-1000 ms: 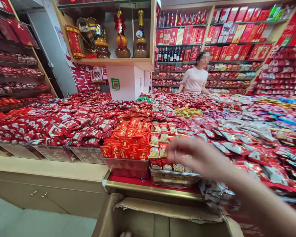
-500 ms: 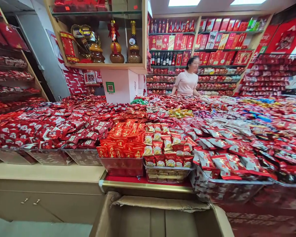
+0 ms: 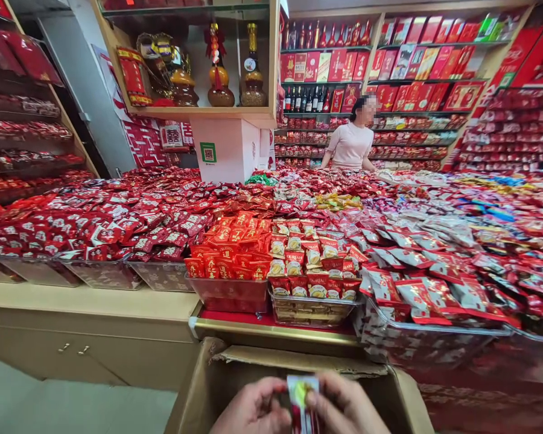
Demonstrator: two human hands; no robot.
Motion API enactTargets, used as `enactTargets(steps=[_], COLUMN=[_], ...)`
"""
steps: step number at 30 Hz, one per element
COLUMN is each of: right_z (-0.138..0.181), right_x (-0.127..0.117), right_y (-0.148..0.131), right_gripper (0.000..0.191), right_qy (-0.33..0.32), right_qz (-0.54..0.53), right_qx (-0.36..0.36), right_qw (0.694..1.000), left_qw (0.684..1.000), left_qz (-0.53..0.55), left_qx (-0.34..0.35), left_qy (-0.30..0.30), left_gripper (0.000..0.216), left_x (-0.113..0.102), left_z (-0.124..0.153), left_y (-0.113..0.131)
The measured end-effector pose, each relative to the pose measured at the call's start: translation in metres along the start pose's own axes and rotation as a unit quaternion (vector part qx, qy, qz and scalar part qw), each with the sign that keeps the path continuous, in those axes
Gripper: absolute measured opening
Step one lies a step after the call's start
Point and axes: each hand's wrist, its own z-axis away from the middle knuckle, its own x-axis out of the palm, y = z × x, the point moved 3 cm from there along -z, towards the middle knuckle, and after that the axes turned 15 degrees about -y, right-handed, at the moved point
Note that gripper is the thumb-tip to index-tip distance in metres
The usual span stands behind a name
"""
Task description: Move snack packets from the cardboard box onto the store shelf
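Note:
Both my hands are low in the view, over the open cardboard box point(image 3: 416, 404). Between them is a small wrapped snack packet point(image 3: 304, 416), white and dark red with a yellow-green patch, held upright. My right hand point(image 3: 350, 404) grips it from the right, thumb across its front. From the left, my left hand point(image 3: 253, 407) curls its fingers against the packet's edge; they are slightly blurred. Behind the box stand a clear bin point(image 3: 314, 312) of red durian-labelled packets point(image 3: 317, 286) and a bin point(image 3: 230, 295) of red packets with gold characters point(image 3: 226, 265).
A counter edge with gold trim point(image 3: 276, 330) lies just beyond the box. More clear bins point(image 3: 438, 343) of wrapped sweets spread left and right. A person in a light top point(image 3: 350, 144) stands behind the display. A shelf cabinet point(image 3: 199, 114) with gourd-shaped bottles overhangs at left.
My two hands have come into view from below with the snack packet between them. The view has tilted down and turned slightly left. The person behind the display remains there.

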Motion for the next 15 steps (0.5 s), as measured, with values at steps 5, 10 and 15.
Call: enactTargets(steps=[5, 10, 15], right_z=[-0.009, -0.014, -0.015], right_x=[-0.019, -0.022, -0.026], right_y=[-0.050, -0.048, -0.041], right_gripper=[0.026, 0.034, 0.028], right_qy=[0.053, 0.062, 0.063], right_qz=[-0.162, -0.271, -0.254], right_qx=[-0.115, -0.092, -0.084], right_qw=[0.979, 0.956, 0.961], left_qw=[0.993, 0.984, 0.991], left_qz=[0.029, 0.104, 0.077], left_qx=[0.076, 0.098, 0.073], left_qy=[0.089, 0.102, 0.087], left_gripper=[0.034, 0.030, 0.034], left_x=[0.009, 0.006, -0.001], left_z=[-0.025, -0.035, -0.038], left_y=[0.060, 0.074, 0.070])
